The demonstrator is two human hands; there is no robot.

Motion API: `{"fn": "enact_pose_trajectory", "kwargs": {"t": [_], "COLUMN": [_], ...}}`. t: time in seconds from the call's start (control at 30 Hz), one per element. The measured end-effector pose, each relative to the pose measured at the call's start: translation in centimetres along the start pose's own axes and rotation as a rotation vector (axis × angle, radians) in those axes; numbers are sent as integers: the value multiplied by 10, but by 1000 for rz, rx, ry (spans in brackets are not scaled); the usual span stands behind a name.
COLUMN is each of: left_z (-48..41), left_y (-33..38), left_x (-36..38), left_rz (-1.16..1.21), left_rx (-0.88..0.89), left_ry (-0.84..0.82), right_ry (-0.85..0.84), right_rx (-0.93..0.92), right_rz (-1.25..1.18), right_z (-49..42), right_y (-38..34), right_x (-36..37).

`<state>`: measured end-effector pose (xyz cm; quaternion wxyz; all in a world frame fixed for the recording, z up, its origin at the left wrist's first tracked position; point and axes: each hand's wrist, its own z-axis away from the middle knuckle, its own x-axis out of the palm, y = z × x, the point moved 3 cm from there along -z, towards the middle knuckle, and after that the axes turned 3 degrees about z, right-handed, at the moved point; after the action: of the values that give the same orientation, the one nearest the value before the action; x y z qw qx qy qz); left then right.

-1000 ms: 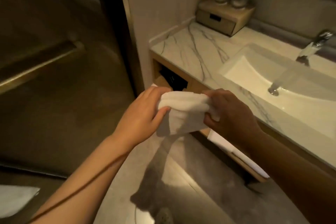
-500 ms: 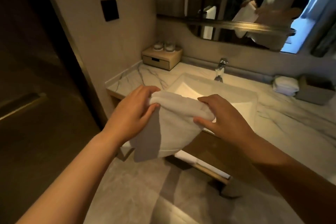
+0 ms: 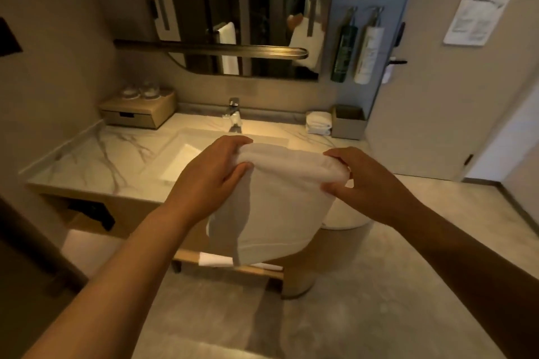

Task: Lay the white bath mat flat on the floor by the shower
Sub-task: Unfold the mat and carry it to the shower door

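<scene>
Both hands hold the top edge of the white bath mat. Our left hand has fingers curled over the left end, thumb pressed on the near side. Our right hand pinches the right end the same way. Both grips are narrow, closed on cloth, nothing else held. The hands sit level with each other, one at each end of the edge, so neither is nearer the mat.

Key relation: the held edge runs left to right between the hands, and the mat hangs straight down from it, in the air, clear of the floor. The top looks bunched in layers and a loose flap hangs at lower left, so it is not opened out yet.

Beyond the mat, far side: marble counter, sink, faucet. A wooden box sits far left on the counter and a rolled towel far right. There is a mirror above, two bottles on the wall to its right, and a door with a paper notice beyond them.

The shower is not plainly in view. The dark frame at the near left edge may be it; we cannot tell.

Our judgement: early in the task, nothing laid. The mat needs opening out, turning toward the shower, then lowering with the long edge kept level so it lands flat.
</scene>
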<state>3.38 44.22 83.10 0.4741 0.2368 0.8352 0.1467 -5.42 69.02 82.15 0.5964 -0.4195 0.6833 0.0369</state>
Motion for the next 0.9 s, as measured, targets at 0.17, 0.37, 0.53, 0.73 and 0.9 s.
{"fn": "enact_pose_trajectory", "kwargs": {"t": [0.17,0.37,0.53,0.73,0.9], "left_z": [-47,-120,-178,-214,-227], "left_y": [4,-19,-43,-65,-77], "left_x": [35,77,101,121,131], "left_rz": [50,123,156,221,219], "left_rx": [46,74,119,131,114], "left_ry": [-62,-135,-151,-153,-142], "right_ry": [29,92,120,169,129], "right_rx": [111,225,237,250,257], "right_rz": [16,33,89,70,81], "right_z": [-8,-51,-99,-134,-153], "right_y": [35,77,100,116,128], "right_x": [-22,-31,-35,-27,-24]}}
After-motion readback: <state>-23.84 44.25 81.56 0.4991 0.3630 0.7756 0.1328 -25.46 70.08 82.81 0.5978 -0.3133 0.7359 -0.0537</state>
